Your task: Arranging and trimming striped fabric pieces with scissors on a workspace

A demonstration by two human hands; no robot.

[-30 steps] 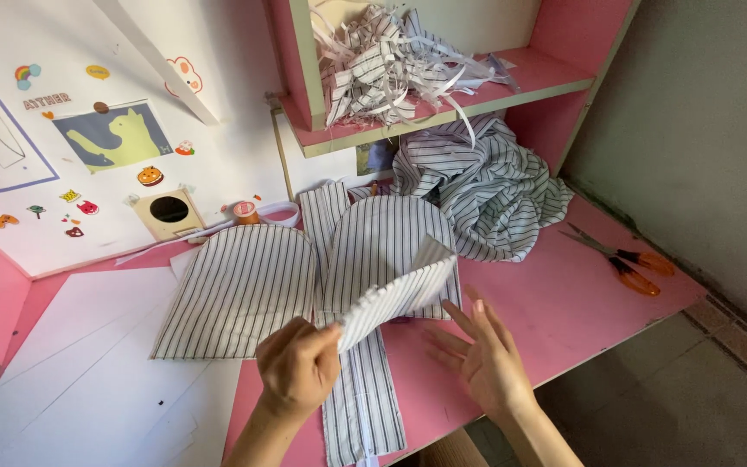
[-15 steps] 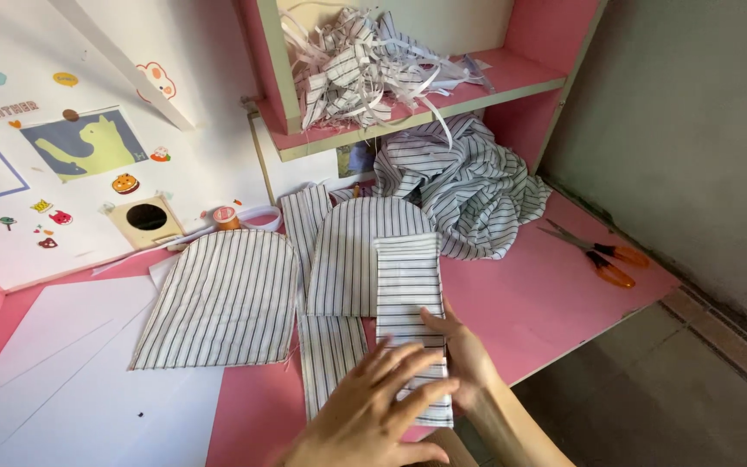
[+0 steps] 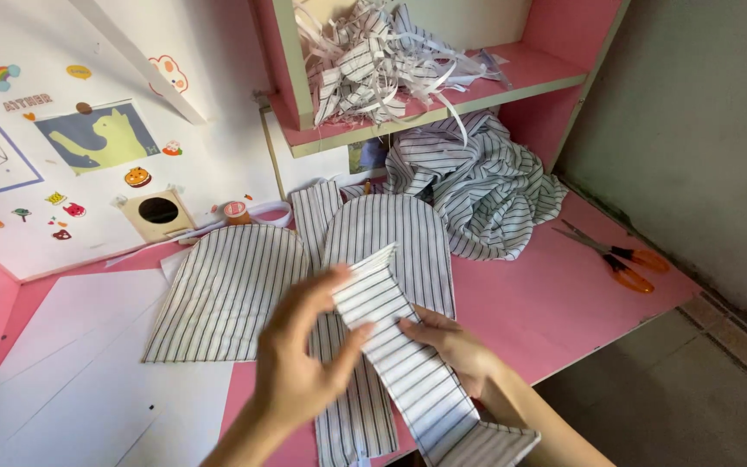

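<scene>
Pink counter (image 3: 555,303) under a white wall with stickers; white paper sheets (image 3: 71,363) at left, grey floor at right. Above, a pink shelf (image 3: 443,108) heaped with striped fabric scraps (image 3: 373,60). Between both hands, a long striped fabric strip (image 3: 399,346), white with thin dark lines, raised at its top end, trailing past the counter's near edge, bottom end folded. Left hand (image 3: 300,363) with fingers pinched on the strip's left edge; right hand (image 3: 456,346) with fingers clamped on its right edge. Beneath, flat rounded striped fabric pieces (image 3: 235,294). Farther right, a crumpled striped shirt (image 3: 477,186), then orange-handled scissors (image 3: 624,259) near the counter's right edge, bare pink between.
</scene>
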